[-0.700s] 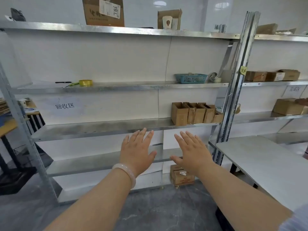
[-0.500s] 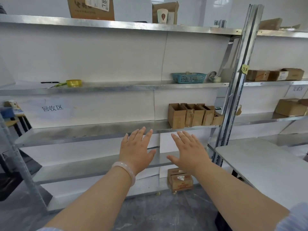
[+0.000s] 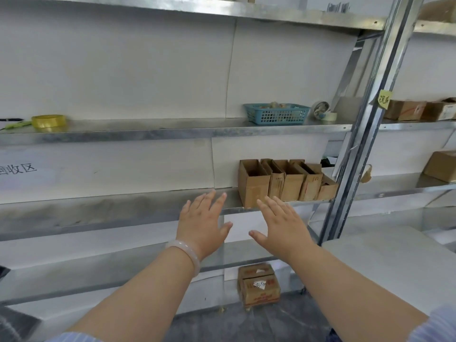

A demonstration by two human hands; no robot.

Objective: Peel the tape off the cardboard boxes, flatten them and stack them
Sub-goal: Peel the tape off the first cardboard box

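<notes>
Both left hand (image 3: 201,223) and right hand (image 3: 283,227) spread empty fingers (image 3: 211,197); wall label (image 3: 18,169) reads 回收区.

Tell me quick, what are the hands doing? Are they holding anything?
Left hand: open, fingers straight, holding nothing.
Right hand: open, fingers straight, holding nothing.

Metal shelf rack (image 3: 172,134), several tiers. The upper tier is carrying a yellow tape roll (image 3: 48,120) at left, and a blue basket (image 3: 276,114) with a pale tape roll (image 3: 323,111) just beside it at right. The tier below is holding a row of open cardboard boxes (image 3: 283,182), standing upright and touching, at its right end. A taped box (image 3: 257,283) is sitting at the bottom, by the floor (image 3: 246,324). The neighbouring bay is carrying closed boxes (image 3: 404,110).
</notes>
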